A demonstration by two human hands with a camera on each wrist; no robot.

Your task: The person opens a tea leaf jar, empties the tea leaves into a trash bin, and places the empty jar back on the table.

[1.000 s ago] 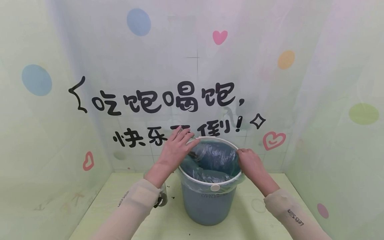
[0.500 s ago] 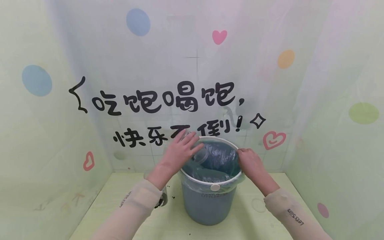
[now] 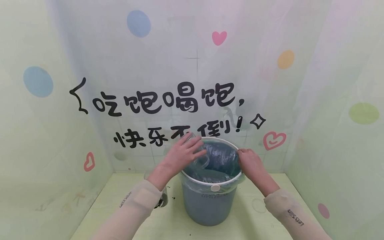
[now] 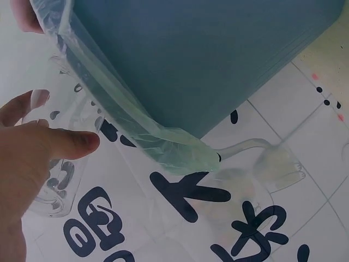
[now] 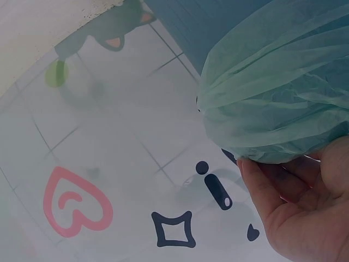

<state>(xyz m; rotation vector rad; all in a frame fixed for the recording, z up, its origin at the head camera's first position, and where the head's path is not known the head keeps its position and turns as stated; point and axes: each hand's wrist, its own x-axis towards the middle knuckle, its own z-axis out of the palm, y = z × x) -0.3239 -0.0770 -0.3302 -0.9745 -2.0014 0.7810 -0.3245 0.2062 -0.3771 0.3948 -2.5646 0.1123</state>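
A blue bucket (image 3: 207,206) with a white rim stands on the table, lined with a thin green plastic bag (image 3: 222,155) folded out over the rim. My left hand (image 3: 181,153) holds a clear cup (image 3: 201,161) tipped over the bucket's left side, its mouth inside the rim. In the left wrist view the thumb lies along the see-through cup (image 4: 64,188), and no dark contents show in it. My right hand (image 3: 251,163) grips the bucket's right rim with the bag; in the right wrist view its fingers are curled under the bag's edge (image 5: 272,93).
Behind my left sleeve, partly hidden, stands a clear container (image 3: 163,199) with dark contents. Several dark crumbs (image 3: 174,198) lie on the table (image 3: 258,226) left of the bucket. A printed wall (image 3: 192,66) rises close behind it.
My left hand has shifted right and slightly down, bringing the cup further over the bucket. Dark matter seen at the cup's mouth a second ago is gone from it. The right hand stays put.
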